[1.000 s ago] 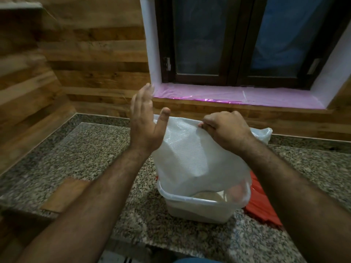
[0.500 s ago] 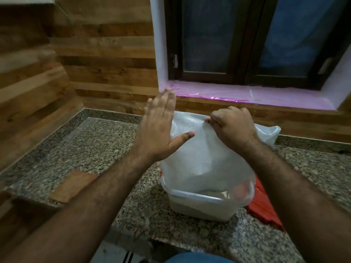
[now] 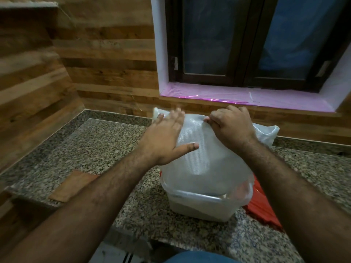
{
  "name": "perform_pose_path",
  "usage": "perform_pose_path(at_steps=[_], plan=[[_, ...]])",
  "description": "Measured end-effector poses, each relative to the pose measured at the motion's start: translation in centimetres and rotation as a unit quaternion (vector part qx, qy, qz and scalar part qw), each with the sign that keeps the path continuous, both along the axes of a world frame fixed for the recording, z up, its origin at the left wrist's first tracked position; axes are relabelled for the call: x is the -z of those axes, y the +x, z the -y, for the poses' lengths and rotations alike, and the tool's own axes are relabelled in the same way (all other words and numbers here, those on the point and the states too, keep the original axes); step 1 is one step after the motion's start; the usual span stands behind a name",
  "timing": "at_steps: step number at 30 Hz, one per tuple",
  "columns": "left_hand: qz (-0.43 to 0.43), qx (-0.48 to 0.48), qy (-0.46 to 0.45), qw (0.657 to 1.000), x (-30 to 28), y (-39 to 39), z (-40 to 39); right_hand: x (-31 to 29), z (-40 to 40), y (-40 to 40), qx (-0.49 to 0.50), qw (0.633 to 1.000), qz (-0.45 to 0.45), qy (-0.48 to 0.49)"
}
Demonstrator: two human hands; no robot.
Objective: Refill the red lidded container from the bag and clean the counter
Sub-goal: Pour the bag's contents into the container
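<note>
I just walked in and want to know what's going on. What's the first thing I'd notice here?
You'd first see the big white bag held upside down over a clear tub in the middle of the speckled counter. The right hand pinches the bag's top edge, while the left hand lies flat against its side. A red lid sits on the counter just right of the tub, and a pink sill glows under the dark window behind.

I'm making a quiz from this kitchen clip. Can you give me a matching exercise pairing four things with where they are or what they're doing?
Things:
1. left hand
2. right hand
3. red lid
4. clear plastic container

States:
A. lies on the counter, right of the container
B. pinches the bag's top edge
C. pressed flat on the bag
D. under the upturned bag

Pairs: 1-C, 2-B, 3-A, 4-D
</note>
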State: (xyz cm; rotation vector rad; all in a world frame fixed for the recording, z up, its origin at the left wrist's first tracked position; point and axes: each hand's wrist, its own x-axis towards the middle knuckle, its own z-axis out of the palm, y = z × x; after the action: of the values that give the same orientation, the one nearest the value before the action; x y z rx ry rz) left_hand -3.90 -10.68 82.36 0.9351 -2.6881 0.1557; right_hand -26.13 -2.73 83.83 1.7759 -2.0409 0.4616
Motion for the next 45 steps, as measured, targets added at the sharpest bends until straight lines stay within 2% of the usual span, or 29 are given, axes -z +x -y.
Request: perform_pose_path(at_steps=[1,4,8,11,14,18,21,24,27,30,34,37,39,41,43,45], plan=[[0.010,0.004,0.002,1.000,0.0,-0.1,0.0,0.1,0.0,0.0,0.000,1.000,-0.007,-0.001],[-0.095,-0.011,-0.013,0.995,0.0,0.0,-0.1,0.2,0.0,0.0,-0.003,1.000,-0.003,-0.003],[0.031,-0.018,-0.006,0.999,0.1,-0.5,0.2,0.4,0.0,0.1,-0.009,1.000,-0.013,-0.015],[-0.041,-0.023,-0.027,0.999,0.3,-0.7,0.2,0.5,-0.1,0.0,-0.006,1.000,-0.007,-0.017],[0.033,-0.014,-0.009,0.999,0.3,-0.9,0.2,0.7,-0.1,-0.1,-0.001,1.000,-0.008,-0.013],[-0.028,-0.013,-0.019,0.999,0.7,-1.1,0.0,0.8,0.0,-0.2,-0.002,1.000,-0.009,-0.012],[0.037,-0.003,-0.005,0.999,1.0,-1.3,0.1,0.9,-0.1,-0.3,-0.005,1.000,-0.019,-0.018],[-0.049,0.002,-0.031,0.998,0.9,-1.4,0.5,0.8,-0.1,-0.3,-0.006,1.000,-0.019,-0.013],[0.007,0.004,-0.012,1.000,0.2,-1.9,0.9,0.6,0.0,-0.2,-0.016,0.999,-0.025,-0.018],[-0.016,0.013,-0.032,0.999,-0.6,-2.6,1.4,0.2,-0.2,-0.1,-0.030,0.999,-0.025,-0.022],[0.026,-0.002,-0.066,0.997,-2.0,-3.3,2.5,-0.8,-0.8,0.3,-0.056,0.998,-0.018,-0.001],[0.009,0.037,-0.099,0.994,-2.5,-2.9,3.8,-1.0,-1.3,-0.3,-0.052,0.999,0.011,0.003],[-0.020,0.056,-0.099,0.993,-2.5,-2.2,5.0,-0.7,-2.2,-1.7,-0.014,0.996,0.035,-0.079],[-0.050,0.056,-0.093,0.993,-2.5,-1.7,6.1,0.1,-3.0,-3.2,0.040,0.978,0.081,-0.186],[-0.077,0.048,-0.079,0.993,-2.5,-1.6,6.9,1.4,-3.5,-4.2,0.066,0.948,0.193,-0.243],[-0.105,0.040,-0.067,0.991,-2.6,-1.7,7.4,2.8,-3.6,-4.3,0.057,0.890,0.365,-0.268]])
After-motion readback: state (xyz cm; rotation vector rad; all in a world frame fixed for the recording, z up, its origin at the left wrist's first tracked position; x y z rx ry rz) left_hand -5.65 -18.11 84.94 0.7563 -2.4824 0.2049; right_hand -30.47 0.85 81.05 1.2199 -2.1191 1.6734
